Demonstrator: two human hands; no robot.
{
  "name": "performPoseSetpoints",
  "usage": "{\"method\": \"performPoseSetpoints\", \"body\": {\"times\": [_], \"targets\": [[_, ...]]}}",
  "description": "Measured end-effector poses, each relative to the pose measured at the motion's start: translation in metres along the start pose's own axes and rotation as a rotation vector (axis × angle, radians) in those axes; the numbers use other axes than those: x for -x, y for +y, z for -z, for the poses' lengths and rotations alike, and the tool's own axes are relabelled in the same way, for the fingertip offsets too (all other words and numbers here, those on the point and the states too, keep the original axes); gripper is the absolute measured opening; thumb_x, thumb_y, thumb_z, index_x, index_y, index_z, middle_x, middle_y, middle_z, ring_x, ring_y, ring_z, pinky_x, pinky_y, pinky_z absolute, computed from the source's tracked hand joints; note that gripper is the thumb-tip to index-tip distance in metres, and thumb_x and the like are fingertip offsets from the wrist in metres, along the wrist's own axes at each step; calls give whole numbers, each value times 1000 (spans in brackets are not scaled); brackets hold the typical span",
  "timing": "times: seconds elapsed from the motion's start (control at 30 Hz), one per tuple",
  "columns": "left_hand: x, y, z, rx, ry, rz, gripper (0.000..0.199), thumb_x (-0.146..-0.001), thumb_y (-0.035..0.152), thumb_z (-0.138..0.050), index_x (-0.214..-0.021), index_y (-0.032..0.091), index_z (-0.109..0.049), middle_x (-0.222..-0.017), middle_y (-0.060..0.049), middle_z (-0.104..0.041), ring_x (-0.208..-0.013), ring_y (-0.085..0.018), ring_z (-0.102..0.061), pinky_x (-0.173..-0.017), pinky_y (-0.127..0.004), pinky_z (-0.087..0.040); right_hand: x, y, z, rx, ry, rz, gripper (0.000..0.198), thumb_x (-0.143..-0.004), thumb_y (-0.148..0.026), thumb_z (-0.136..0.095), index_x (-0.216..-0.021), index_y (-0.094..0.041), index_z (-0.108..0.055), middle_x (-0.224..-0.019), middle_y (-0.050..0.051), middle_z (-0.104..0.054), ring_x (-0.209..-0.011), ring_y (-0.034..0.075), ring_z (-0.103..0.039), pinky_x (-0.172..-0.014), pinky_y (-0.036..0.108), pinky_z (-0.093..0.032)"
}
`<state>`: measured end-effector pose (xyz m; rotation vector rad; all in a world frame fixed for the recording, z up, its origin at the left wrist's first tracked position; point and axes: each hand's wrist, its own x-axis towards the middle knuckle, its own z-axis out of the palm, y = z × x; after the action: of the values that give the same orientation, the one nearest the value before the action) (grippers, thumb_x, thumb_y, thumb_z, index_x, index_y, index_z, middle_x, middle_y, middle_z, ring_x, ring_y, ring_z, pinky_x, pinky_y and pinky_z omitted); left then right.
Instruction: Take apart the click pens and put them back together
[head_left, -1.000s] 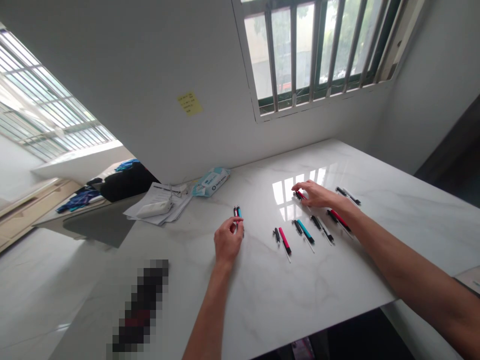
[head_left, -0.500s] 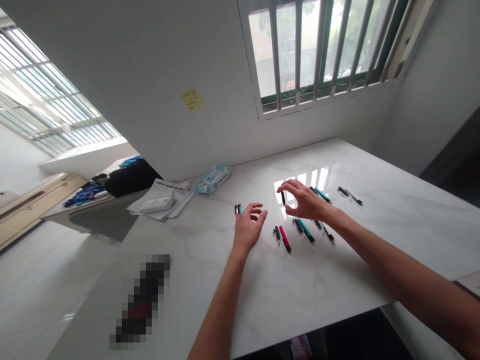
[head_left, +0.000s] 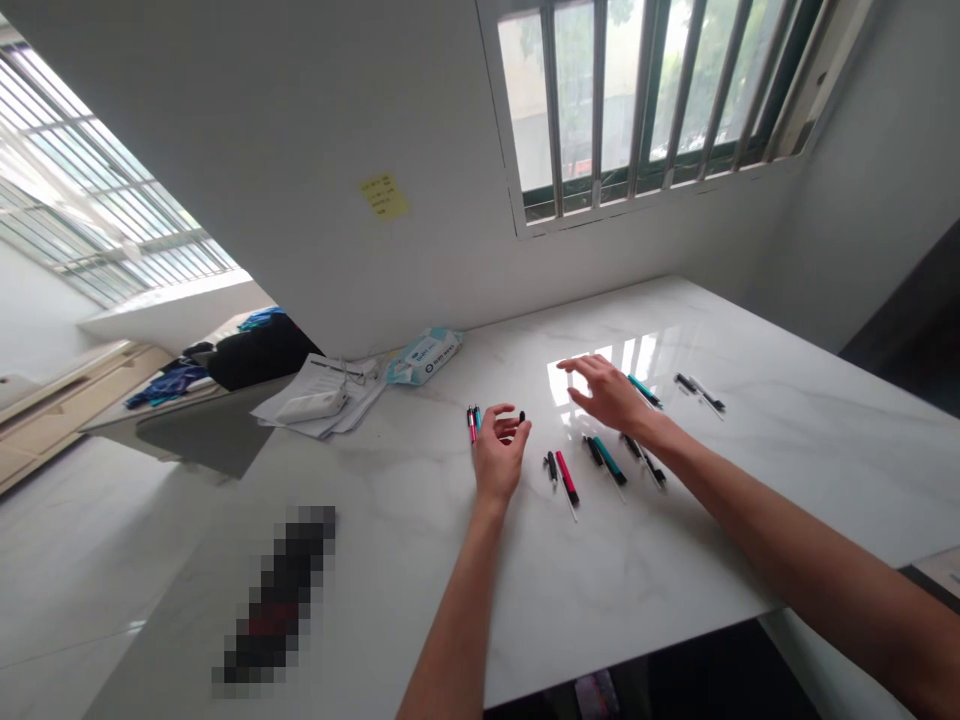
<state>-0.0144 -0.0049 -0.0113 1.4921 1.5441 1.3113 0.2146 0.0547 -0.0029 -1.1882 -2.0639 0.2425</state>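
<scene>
A: Where was the black pen part (head_left: pixel 523 416)?
B: Pinched in the left hand (head_left: pixel 501 460), over the surface (head_left: pixel 585 580). Right hand (head_left: pixel 602 390) was spread, nothing visible in it.
A: Handling?
B: Likely light, stiff, slightly slippery; mid-length pinch seemed best.
A: Axis?
B: Looked near upright, mostly hidden. Couldn't tell which end was up.

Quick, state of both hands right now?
Left hand: closed, holding a small black pen part between thumb and fingers.
Right hand: open, no held object visible.
</scene>
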Motion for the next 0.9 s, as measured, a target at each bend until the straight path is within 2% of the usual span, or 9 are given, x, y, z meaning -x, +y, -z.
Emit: {"method": "performPoseSetpoints", "body": {"times": [0.07,0.2,0.33,0.43,0.53,0.6,0.73,0.9], "targets": [[2,3,5,-13,41,2,32,-86,37,-75,-111,21,-64,-96,-6,-76,-84,-18,-73,-76,-29,-58,-3,22,3,68,61,-129,38,-95,-17,-58,-132,-21,-68,-120,10,-74,-118,32,-62,-104,51,-51],[6,5,12,-71,24,-45,21,-88,38,-73,-100,22,-66,-99,-6,-76,-88,-18,-72,-75,-28,-56,-4,51,-2,160,-20,-261,32,-95,-25,-63,-125,-19,-73,-113,10,-78,-110,33,-64,-97,47,-52],[12,2,17,-122,21,-104,15,-90,35,-70,-99,23,-69,-100,-5,-77,-94,-19,-72,-76,-28,-53,-5,56,-11,178,-78,-310,29,-94,-22,-63,-119,-19,-78,-110,10,-80,-108,31,-66,-96,44,-53],[16,-1,18,-143,39,-105,13,-90,33,-69,-98,23,-70,-99,-4,-78,-94,-18,-73,-77,-27,-52,-7,54,-12,140,-65,-345,25,-92,-19,-62,-107,-20,-82,-102,9,-81,-103,29,-69,-94,42,-54],[17,-3,18,-159,42,-110,13,-91,33,-69,-98,24,-71,-100,-4,-79,-95,-18,-73,-78,-28,-52,-7,46,-8,-26,2,-331,19,-91,-24,-64,-99,-21,-81,-98,7,-81,-90,24,-72,-89,40,-57],[17,-2,18,-171,20,-121,13,-91,34,-69,-99,24,-72,-102,-4,-80,-96,-19,-74,-79,-28,-52,-3,34,-7,-250,17,-294,17,-89,-31,-68,-99,-21,-78,-97,6,-81,-87,22,-74,-87,38,-59],[19,2,17,-178,-13,-143,13,-90,34,-70,-98,24,-73,-102,-4,-80,-94,-19,-74,-78,-29,-51,7,2,-12,-714,-121,-253,26,-83,-39,-77,-99,-19,-73,-99,7,-79,-93,22,-77,-88,38,-61],[19,2,16,-163,-43,-169,14,-91,36,-71,-98,24,-74,-101,-3,-80,-92,-19,-73,-77,-30,-50,13,-27,-21,-924,-205,-228,27,-81,-38,-82,-96,-19,-70,-97,5,-76,-93,22,-77,-85,36,-59]]}}
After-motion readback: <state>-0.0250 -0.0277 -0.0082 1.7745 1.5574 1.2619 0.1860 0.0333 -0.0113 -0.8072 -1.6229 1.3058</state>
